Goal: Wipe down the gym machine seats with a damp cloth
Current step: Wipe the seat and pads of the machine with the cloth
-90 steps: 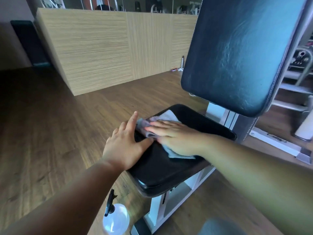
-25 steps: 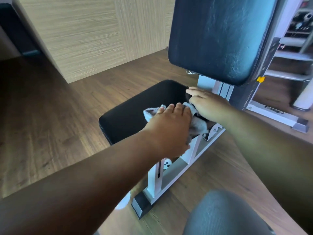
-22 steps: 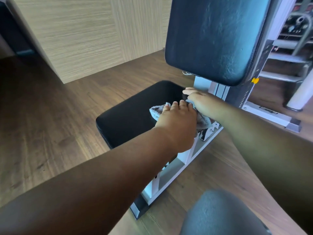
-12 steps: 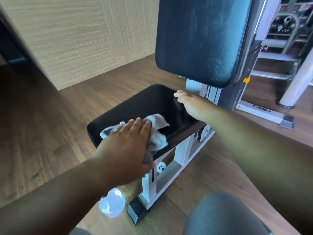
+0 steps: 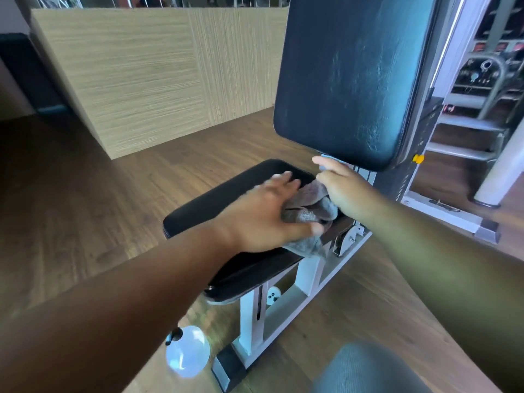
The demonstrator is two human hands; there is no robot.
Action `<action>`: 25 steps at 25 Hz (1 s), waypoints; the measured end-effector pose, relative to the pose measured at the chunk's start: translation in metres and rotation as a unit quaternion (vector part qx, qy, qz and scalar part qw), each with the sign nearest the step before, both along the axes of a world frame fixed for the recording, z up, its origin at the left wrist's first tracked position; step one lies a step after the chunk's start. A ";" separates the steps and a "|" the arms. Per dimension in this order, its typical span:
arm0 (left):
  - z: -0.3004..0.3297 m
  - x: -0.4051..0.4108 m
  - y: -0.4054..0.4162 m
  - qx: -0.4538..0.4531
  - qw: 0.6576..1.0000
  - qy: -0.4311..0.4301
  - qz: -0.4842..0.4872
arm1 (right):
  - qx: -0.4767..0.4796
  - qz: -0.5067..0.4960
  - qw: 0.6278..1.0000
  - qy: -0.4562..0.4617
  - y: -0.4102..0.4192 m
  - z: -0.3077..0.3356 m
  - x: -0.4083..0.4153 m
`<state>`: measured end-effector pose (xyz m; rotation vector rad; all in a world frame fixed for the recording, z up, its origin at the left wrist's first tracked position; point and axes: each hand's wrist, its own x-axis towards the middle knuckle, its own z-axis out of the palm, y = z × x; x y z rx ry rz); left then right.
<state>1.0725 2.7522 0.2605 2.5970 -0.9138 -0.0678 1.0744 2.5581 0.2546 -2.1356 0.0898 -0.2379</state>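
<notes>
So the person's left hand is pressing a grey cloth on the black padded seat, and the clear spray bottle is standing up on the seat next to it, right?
Not quite. The left hand does press the grey cloth on the black padded seat, but the clear spray bottle is on the wooden floor below the seat's front, as the head view shows.

Your cloth (image 5: 309, 207) is grey, nubby terry, lying on a seat (image 5: 226, 199) of smooth black vinyl. The back pad (image 5: 348, 80) is glossy, creased leatherette; the frame (image 5: 306, 282) is white-painted metal over a matt wood-grain floor (image 5: 85, 208).
</notes>
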 end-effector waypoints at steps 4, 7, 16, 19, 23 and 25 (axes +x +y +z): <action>-0.015 0.013 0.073 0.040 0.985 -0.052 0.159 | -0.372 0.076 0.920 -0.092 0.039 0.001 -0.030; -0.026 0.019 0.079 0.024 0.980 -0.061 0.189 | -0.421 0.111 0.897 0.080 0.040 -0.025 -0.003; -0.025 0.021 0.081 -0.025 0.976 -0.075 0.205 | -0.402 0.191 0.895 -0.028 0.062 -0.031 -0.007; -0.026 0.019 0.079 -0.029 0.974 -0.077 0.210 | -0.371 0.092 0.923 -0.051 0.001 -0.041 -0.019; -0.025 0.018 0.078 -0.013 0.974 -0.069 0.214 | -0.369 0.008 0.920 0.128 0.015 -0.026 0.062; -0.024 0.017 0.079 -0.005 0.974 -0.064 0.215 | -0.401 0.045 0.910 0.095 0.050 -0.021 0.069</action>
